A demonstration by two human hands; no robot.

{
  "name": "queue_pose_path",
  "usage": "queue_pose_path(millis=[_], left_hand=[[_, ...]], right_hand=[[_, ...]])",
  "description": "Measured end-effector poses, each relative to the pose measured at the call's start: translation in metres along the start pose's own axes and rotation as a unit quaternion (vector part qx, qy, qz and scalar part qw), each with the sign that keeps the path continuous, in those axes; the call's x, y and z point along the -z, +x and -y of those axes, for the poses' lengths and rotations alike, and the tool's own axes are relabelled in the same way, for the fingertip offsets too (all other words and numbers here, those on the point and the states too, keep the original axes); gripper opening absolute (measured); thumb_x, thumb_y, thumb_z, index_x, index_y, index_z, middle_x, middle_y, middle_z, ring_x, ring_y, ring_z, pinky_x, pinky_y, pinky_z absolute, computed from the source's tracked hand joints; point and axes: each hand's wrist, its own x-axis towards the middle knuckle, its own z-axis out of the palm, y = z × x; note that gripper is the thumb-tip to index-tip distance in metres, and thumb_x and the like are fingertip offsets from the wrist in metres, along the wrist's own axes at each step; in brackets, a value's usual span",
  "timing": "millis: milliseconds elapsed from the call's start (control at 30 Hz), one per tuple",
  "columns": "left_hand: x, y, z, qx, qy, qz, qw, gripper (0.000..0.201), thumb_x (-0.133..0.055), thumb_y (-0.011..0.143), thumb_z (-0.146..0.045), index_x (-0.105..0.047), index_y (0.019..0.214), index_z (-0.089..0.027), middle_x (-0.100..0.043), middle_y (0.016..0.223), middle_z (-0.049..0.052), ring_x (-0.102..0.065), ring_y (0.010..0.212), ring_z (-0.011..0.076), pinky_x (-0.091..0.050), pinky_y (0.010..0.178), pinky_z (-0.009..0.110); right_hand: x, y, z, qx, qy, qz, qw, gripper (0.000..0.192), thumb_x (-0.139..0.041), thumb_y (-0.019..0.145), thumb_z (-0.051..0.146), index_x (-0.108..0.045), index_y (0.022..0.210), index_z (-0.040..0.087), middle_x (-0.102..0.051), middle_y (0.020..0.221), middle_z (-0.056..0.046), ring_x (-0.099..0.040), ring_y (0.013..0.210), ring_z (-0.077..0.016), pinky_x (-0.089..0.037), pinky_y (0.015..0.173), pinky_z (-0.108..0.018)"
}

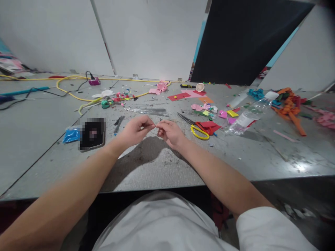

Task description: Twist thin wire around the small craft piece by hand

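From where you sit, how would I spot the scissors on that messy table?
Start at the grey table and find the person's right hand. Just to its right lie the scissors, blades pointing away toward the wall, beside a folded red sheet. Their bright yellow loop handles set them apart from the paper scraps around.

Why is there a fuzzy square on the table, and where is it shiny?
Head view: the dark flat thing left of the left hand is blotted into blocks; lamp glare shines on the grey table at right; the hands cast a dark shadow; table edges bend outward.
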Motion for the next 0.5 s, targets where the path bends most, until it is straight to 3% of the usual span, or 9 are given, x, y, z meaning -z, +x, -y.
queue_pose_path(millis=[200, 267, 333, 400, 500], left_hand=[[0.003, 0.001, -0.002, -0.114, 0.081, -0.011, 0.99, 0.025, -0.068, 0.099, -0.04, -0.072, 0.08, -0.024, -0.068, 0.08, 0.007, -0.061, 0.082, 0.0235, -0.048, 0.081, 0.038], [0.002, 0.002, 0.001, -0.11, 0.084, -0.025, 0.99, 0.025, -0.069, 0.099, -0.041, -0.074, 0.081, -0.023, -0.069, 0.082, 0.007, -0.062, 0.084, 0.0229, -0.048, 0.082, 0.037], [-0.001, 0.002, 0.003, -0.053, 0.067, -0.036, 0.996, 0.027, -0.073, 0.096, -0.046, -0.075, 0.083, -0.023, -0.07, 0.086, 0.006, -0.062, 0.083, 0.0211, -0.048, 0.078, 0.035], [-0.006, 0.003, 0.006, 0.047, 0.005, -0.05, 0.998, 0.035, -0.079, 0.09, -0.055, -0.072, 0.083, -0.022, -0.066, 0.082, 0.004, -0.059, 0.076, 0.0186, -0.046, 0.069, 0.031], [-0.012, 0.003, 0.01, 0.195, -0.142, -0.016, 0.97, 0.055, -0.086, 0.078, -0.07, -0.06, 0.073, -0.021, -0.056, 0.066, -0.002, -0.052, 0.062, 0.014, -0.042, 0.059, 0.028]], right_hand=[[0.002, 0.001, 0.004, -0.022, 0.032, 0.045, 0.998, 0.025, -0.08, 0.07, 0.029, -0.056, 0.065, 0.023, -0.046, 0.063, 0.006, -0.05, 0.068, -0.0122, -0.045, 0.07, -0.027], [0.003, 0.003, 0.003, 0.002, -0.006, 0.029, 1.0, 0.022, -0.077, 0.076, 0.031, -0.058, 0.067, 0.023, -0.048, 0.064, 0.005, -0.051, 0.069, -0.0133, -0.045, 0.071, -0.028], [0.004, 0.004, 0.001, 0.047, -0.077, -0.007, 0.996, 0.019, -0.072, 0.082, 0.033, -0.061, 0.071, 0.023, -0.05, 0.065, 0.004, -0.051, 0.069, -0.0147, -0.044, 0.071, -0.029], [0.005, 0.004, 0.001, 0.1, -0.167, -0.009, 0.981, 0.02, -0.068, 0.089, 0.037, -0.062, 0.076, 0.024, -0.054, 0.068, 0.003, -0.051, 0.07, -0.0163, -0.044, 0.071, -0.031], [0.007, 0.001, 0.004, 0.213, -0.295, -0.018, 0.931, 0.018, -0.062, 0.097, 0.034, -0.06, 0.081, 0.025, -0.063, 0.08, 0.0, -0.057, 0.08, -0.0192, -0.047, 0.08, -0.034]])
